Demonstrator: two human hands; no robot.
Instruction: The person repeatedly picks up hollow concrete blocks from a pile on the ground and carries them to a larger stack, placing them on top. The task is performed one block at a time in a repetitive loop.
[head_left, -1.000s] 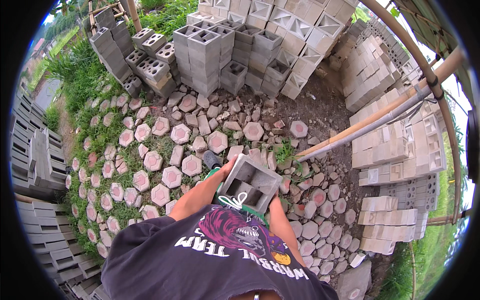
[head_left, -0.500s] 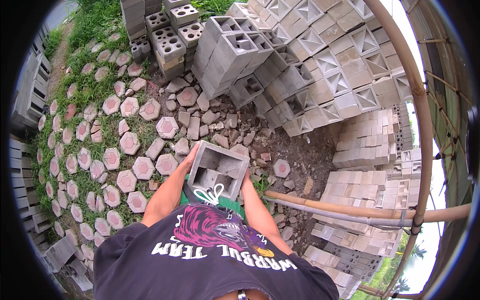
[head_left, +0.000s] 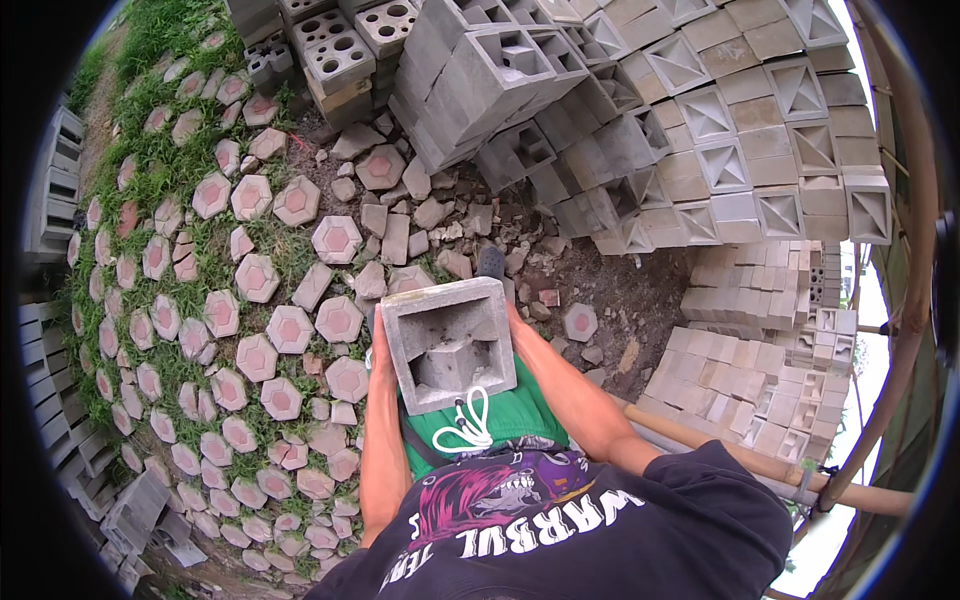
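A grey square concrete vent block (head_left: 452,365) with a hollow, angled inside is held in front of my green shorts. Its open face is turned up toward me. My left hand (head_left: 381,345) presses on the block's left side, its fingers mostly hidden behind the wall. On the opposite side my right hand (head_left: 514,325) grips the block, the fingers likewise out of sight. A white drawstring (head_left: 466,425) hangs from the shorts just below the block's near edge. Beyond the far edge shows a dark shoe (head_left: 491,262).
Hexagonal pavers (head_left: 257,357) with reddish centres lie in grass at left. Broken rubble (head_left: 395,238) covers the ground ahead. Tall stacks of hollow blocks (head_left: 455,95) and patterned vent blocks (head_left: 722,163) stand beyond. A bamboo pole (head_left: 760,462) runs along the right, near more stacked blocks (head_left: 715,375).
The block, between both hands, has tilted more toward me and sits further right in view. My body has turned, and a dark shoe has come into sight beyond the block.
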